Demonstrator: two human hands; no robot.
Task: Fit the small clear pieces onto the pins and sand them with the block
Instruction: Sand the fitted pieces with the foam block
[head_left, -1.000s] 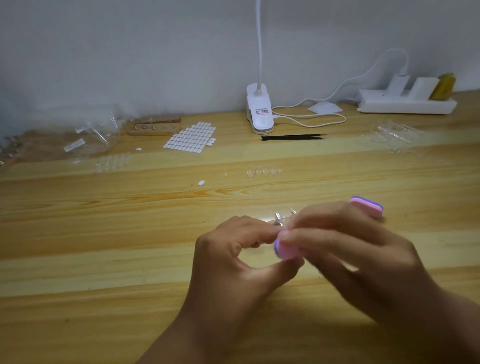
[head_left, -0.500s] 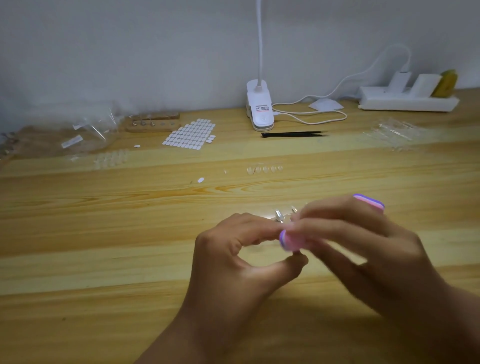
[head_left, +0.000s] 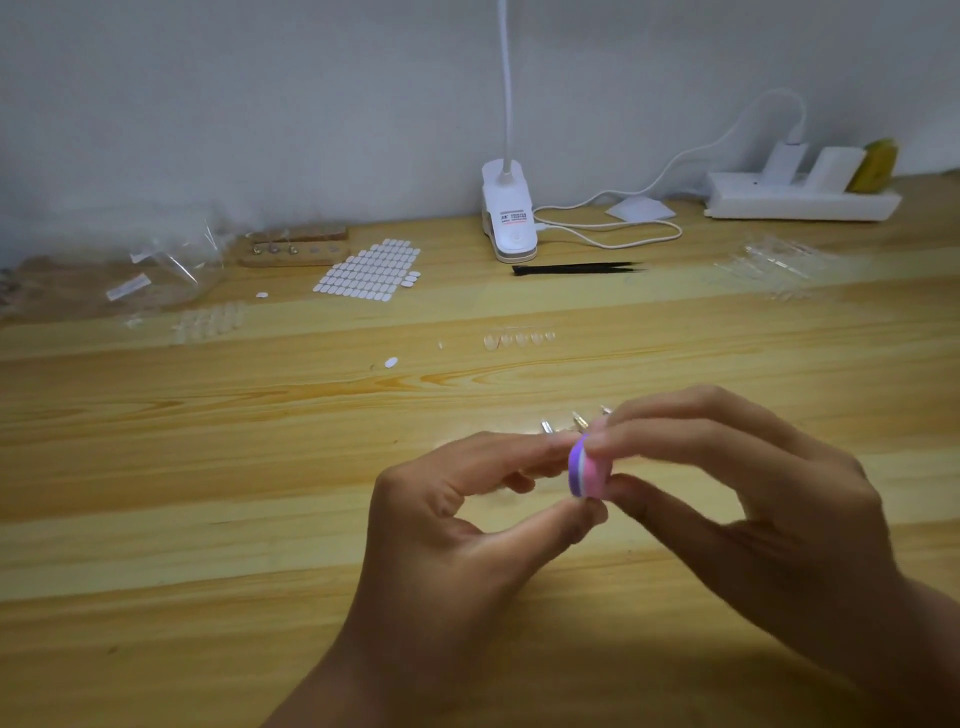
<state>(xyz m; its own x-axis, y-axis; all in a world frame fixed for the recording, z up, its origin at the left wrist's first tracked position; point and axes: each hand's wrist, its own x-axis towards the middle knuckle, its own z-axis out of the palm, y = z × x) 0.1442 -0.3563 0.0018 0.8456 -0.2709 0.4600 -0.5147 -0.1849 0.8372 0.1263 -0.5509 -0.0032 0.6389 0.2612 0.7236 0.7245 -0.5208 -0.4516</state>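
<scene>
My right hand (head_left: 748, 499) grips a pink and purple sanding block (head_left: 587, 470) between thumb and fingers, low over the wooden table (head_left: 208, 467). My left hand (head_left: 467, 519) pinches something small right against the block's left end; the piece itself is hidden by my fingertips. Behind my fingers several metal pins (head_left: 574, 422) poke up. A short row of small clear pieces (head_left: 519, 340) lies on the table beyond my hands.
At the back stand a white clip lamp (head_left: 509, 218) with its cable, black tweezers (head_left: 576, 268), a white power strip (head_left: 800, 200), a sheet of white stickers (head_left: 369, 267), a wooden pin holder (head_left: 293, 249), clear plastic bags (head_left: 166, 270) and clear strips (head_left: 774, 265).
The block has tilted in my right hand so its far end is now hidden behind my fingers; its near end shifted slightly right. My left hand stays pinched at the same spot.
</scene>
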